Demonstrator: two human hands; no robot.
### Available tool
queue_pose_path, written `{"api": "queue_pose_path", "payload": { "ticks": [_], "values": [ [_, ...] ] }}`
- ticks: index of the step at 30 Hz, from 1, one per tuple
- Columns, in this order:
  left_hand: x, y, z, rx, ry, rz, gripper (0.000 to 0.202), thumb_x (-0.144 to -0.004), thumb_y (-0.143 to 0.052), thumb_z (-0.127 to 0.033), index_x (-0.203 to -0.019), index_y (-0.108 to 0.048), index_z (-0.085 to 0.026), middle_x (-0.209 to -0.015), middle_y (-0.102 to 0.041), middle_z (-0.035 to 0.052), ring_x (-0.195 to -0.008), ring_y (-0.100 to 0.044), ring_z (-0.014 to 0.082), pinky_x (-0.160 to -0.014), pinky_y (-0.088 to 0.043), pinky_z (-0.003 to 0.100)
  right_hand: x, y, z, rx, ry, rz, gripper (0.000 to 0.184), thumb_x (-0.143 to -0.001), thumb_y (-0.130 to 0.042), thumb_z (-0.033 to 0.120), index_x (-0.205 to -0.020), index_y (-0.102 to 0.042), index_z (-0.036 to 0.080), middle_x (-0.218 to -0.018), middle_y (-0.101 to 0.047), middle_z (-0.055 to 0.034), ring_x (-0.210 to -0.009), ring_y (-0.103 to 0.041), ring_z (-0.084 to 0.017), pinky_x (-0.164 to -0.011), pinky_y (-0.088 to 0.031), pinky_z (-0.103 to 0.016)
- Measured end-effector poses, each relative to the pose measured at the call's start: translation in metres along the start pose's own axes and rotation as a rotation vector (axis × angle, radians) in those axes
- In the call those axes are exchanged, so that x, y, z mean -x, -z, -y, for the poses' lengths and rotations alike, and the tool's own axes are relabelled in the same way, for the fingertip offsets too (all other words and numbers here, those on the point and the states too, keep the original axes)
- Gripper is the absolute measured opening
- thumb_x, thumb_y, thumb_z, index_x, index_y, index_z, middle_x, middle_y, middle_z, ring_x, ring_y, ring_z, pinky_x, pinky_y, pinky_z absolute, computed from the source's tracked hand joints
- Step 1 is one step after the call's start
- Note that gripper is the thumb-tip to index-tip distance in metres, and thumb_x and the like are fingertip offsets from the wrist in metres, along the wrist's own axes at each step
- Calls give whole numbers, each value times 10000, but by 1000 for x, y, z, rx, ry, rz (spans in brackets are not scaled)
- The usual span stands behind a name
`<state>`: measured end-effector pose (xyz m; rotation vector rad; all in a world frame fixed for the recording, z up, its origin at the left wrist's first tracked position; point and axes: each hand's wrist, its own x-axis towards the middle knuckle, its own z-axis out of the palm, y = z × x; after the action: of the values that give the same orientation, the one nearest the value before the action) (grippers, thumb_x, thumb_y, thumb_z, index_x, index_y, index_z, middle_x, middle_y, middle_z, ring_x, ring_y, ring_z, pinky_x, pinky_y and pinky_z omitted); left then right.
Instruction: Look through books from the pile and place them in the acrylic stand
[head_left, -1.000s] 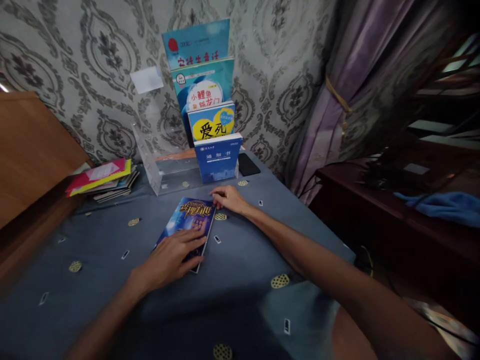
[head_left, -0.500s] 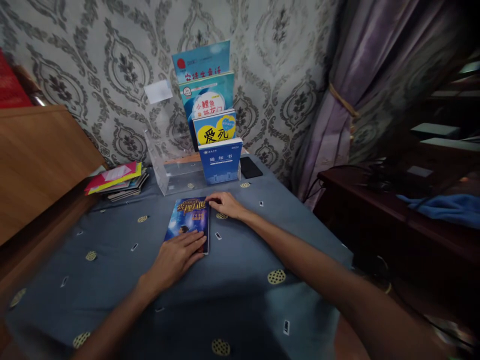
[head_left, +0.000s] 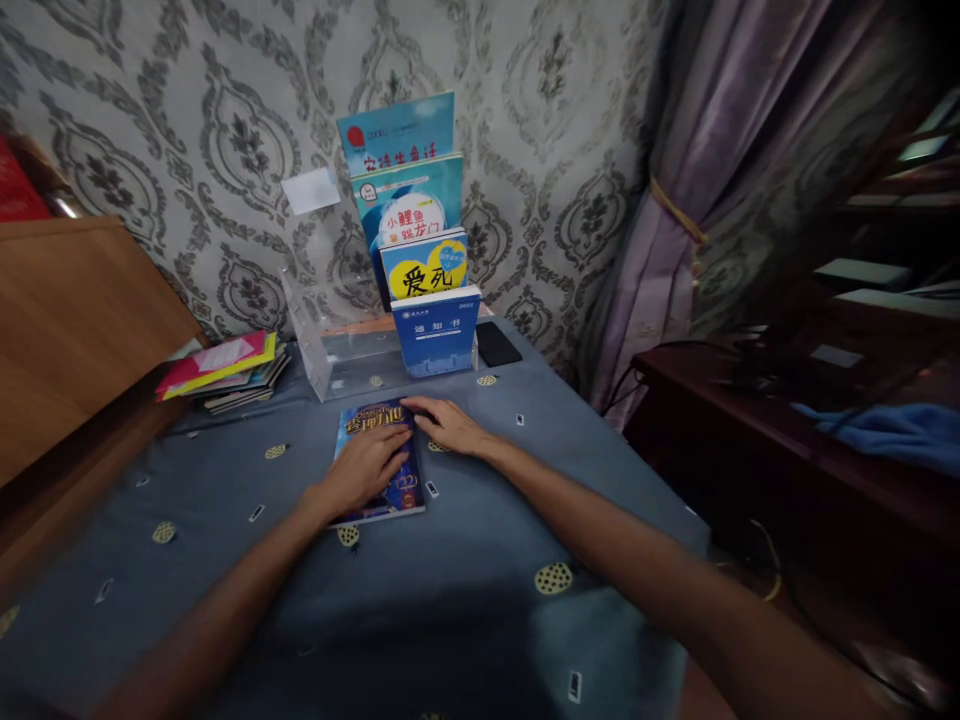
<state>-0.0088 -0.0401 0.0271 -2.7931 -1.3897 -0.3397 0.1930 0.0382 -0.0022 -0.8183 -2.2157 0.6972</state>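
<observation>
A blue paperback book [head_left: 401,495] with gold title lettering lies flat on the cloth-covered table. Across the middle of its cover rests my left hand [head_left: 364,462], palm down with the fingers stretched out, hiding part of the picture. My right hand [head_left: 448,426] is at the book's top right corner, its extended fingertips touching the edge and the palm beside the book. Just behind, a clear acrylic stand [head_left: 319,365] holds several upright books in steps, with a blue booklet [head_left: 436,335] in front.
A pile of thin books with pink and yellow covers [head_left: 225,365] lies at the back left beside a wooden panel [head_left: 97,310]. A black phone-like slab [head_left: 499,343] lies right of the stand. Further right are a purple curtain [head_left: 637,260] and a dark red desk with a blue cloth [head_left: 885,435].
My left hand has moved up the cover from its lower part, uncovering the bottom edge. My right hand's fingers have straightened at the corner. The view has shifted slightly.
</observation>
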Motion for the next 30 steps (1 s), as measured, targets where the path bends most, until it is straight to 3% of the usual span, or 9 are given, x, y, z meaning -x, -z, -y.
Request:
{"api": "queue_pose_path", "payload": {
  "ticks": [7, 10, 13, 16, 19, 24, 27, 30],
  "values": [
    [-43, -7, 40, 100, 102, -13, 405, -976, -450, -281, -1343, -595, -193, -1412, -594, 89, -1314, -545, 218, -1129, -397, 420, 0, -4, -2, 5, 12, -9, 485, -906, -505, 170, -1389, -538, 196, -1371, -624, -118, -1269, -580, -250, -1101, -420, -489],
    [-45, -13, 55, 201, 92, -42, 402, -968, -447, -265, -1328, -608, -183, -1411, -594, 89, -1315, -542, 205, -1134, -388, 414, 2, -8, -2, 76, 10, 38, 526, -919, -539, 255, -1437, -493, 176, -1456, -543, -149, -1369, -480, -279, -1146, -357, -509],
    [-44, -20, 65, 283, 60, -65, 408, -967, -450, -284, -1319, -615, -158, -1403, -598, 106, -1310, -547, 201, -1134, -387, 410, 5, -9, -1, 128, -3, 151, 676, -932, -561, 424, -1513, -382, 130, -1570, -371, -198, -1471, -320, -317, -1195, -255, -536],
    [-44, -23, 69, 314, 54, -87, 415, -968, -454, -303, -1314, -618, -145, -1385, -612, 117, -1301, -555, 208, -1129, -392, 415, 8, -8, 2, 122, -5, 288, 989, -829, -643, 628, -1575, -231, 126, -1633, -196, -209, -1520, -158, -347, -1224, -159, -536],
    [-44, -23, 69, 332, 36, -93, 410, -956, -463, -279, -1308, -623, -141, -1372, -621, 121, -1291, -564, 205, -1120, -403, 403, 12, -6, 9, 113, -16, 395, 1221, -693, -719, 719, -1595, -126, 148, -1653, -60, -199, -1529, -24, -367, -1232, -64, -550],
    [-43, -24, 65, 322, 66, -92, 402, -969, -442, -281, -1318, -614, -185, -1384, -616, 95, -1304, -550, 204, -1125, -390, 435, 15, 0, 27, 72, -42, 471, 1326, -564, -816, 705, -1597, -123, 246, -1663, -33, -163, -1524, 16, -385, -1225, -5, -567],
    [-38, -23, 63, 246, 97, -83, 412, -990, -423, -307, -1358, -579, -207, -1418, -589, 83, -1332, -517, 214, -1135, -367, 451, 13, 7, 36, 59, -84, 532, 1332, -576, -809, 705, -1599, -101, 228, -1661, 5, -179, -1522, 57, -382, -1216, 23, -574],
    [-33, -18, 63, 101, 235, -62, 419, -1005, -404, -309, -1377, -558, -191, -1423, -578, 101, -1321, -519, 248, -1101, -395, 449, 12, 13, 42, 58, -101, 598, 1312, -588, -793, 719, -1595, -133, 199, -1658, 36, -196, -1516, 104, -382, -1206, 44, -581]
  ]
}}
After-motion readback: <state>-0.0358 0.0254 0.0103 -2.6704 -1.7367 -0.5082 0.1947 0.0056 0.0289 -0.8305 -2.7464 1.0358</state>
